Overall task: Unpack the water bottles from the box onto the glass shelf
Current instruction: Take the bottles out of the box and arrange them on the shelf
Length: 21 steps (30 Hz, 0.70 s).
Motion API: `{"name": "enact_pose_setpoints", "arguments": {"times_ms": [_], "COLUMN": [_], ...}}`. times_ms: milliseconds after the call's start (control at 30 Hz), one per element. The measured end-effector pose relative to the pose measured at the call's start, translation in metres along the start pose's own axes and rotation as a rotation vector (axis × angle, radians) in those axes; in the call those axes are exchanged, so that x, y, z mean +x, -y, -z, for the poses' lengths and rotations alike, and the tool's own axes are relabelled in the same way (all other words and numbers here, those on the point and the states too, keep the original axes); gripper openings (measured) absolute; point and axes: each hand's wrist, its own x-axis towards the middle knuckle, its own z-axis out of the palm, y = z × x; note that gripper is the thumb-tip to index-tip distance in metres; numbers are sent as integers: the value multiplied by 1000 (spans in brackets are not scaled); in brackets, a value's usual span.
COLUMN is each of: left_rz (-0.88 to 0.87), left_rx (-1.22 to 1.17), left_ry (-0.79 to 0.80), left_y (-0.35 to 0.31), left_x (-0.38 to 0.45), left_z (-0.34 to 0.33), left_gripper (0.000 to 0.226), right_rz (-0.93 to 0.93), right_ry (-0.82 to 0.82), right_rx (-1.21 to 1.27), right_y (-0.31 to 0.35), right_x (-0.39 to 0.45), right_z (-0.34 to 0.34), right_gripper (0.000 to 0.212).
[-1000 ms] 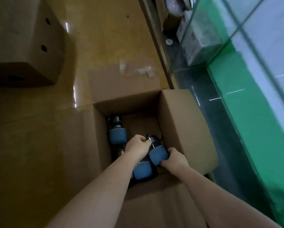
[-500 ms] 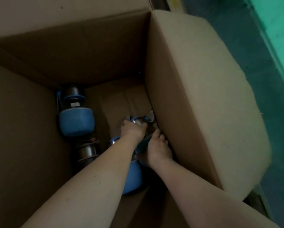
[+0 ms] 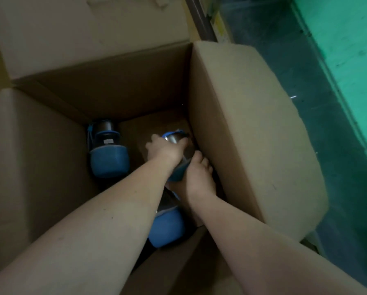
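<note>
Deep inside the box (image 3: 242, 128), bottle (image 3: 174, 138) between left hand (image 3: 164, 151) and right hand (image 3: 196, 177).

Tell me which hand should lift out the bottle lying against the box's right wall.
Probably the left hand: its fingers already curl over that bottle near its steel end. The right hand holds only the blue lower end, beside the box's right wall, so it suits steadying better.
</note>
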Motion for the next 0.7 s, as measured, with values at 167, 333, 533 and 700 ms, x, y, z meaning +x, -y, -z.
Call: {"name": "enact_pose_setpoints", "arguments": {"times_ms": [167, 333, 533, 700], "left_rz": [-105, -179, -392, -641], "left_rx": [-93, -177, -314, -351], "left_ry": [-93, -168, -221, -299], "left_y": [-45, -98, -211, -302], "left_x": [-64, -161, -296, -398], "left_z": [63, 148, 277, 382], "left_gripper": [68, 74, 72, 74], "right_rz": [112, 238, 417, 588], "right_ry": [-95, -147, -290, -440], "right_rx": [-13, 36, 247, 304], "right_y": [48, 104, 208, 300], "right_x": [-56, -149, -274, -363], "right_z": [46, 117, 242, 338], "right_gripper": [98, 96, 110, 110]}}
